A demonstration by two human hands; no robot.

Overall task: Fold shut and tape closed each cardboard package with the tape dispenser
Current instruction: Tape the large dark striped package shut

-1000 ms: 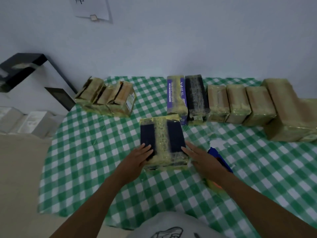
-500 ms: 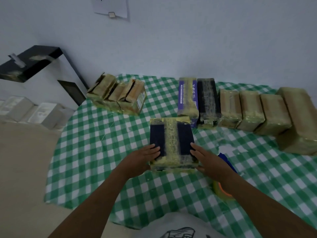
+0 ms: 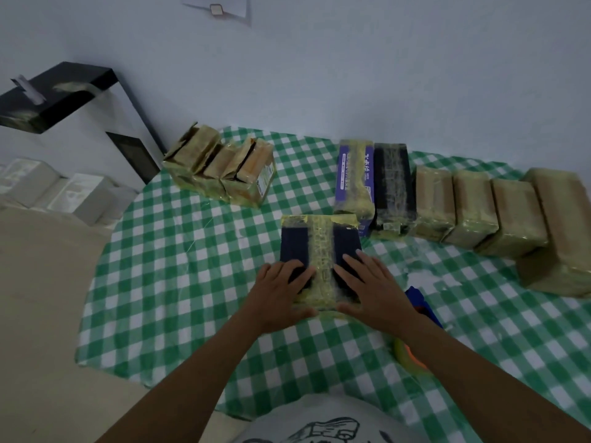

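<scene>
Navy cardboard package point(image 3: 295, 243), yellow-taped along its seam, lies on the green-checked counter point(image 3: 192, 282). Left hand point(image 3: 278, 295) and right hand point(image 3: 379, 292) press flat, fingers straight, probably smoothing the tape down.

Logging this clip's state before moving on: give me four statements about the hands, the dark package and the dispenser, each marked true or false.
1. The left hand and right hand both lie flat on the dark package. True.
2. The right hand holds the tape dispenser. False: it lies on the tablecloth beside the right forearm.
3. A tape strip runs along the middle of the dark package's top. True.
4. The tablecloth is red and white. False: its checks are green and white.
</scene>
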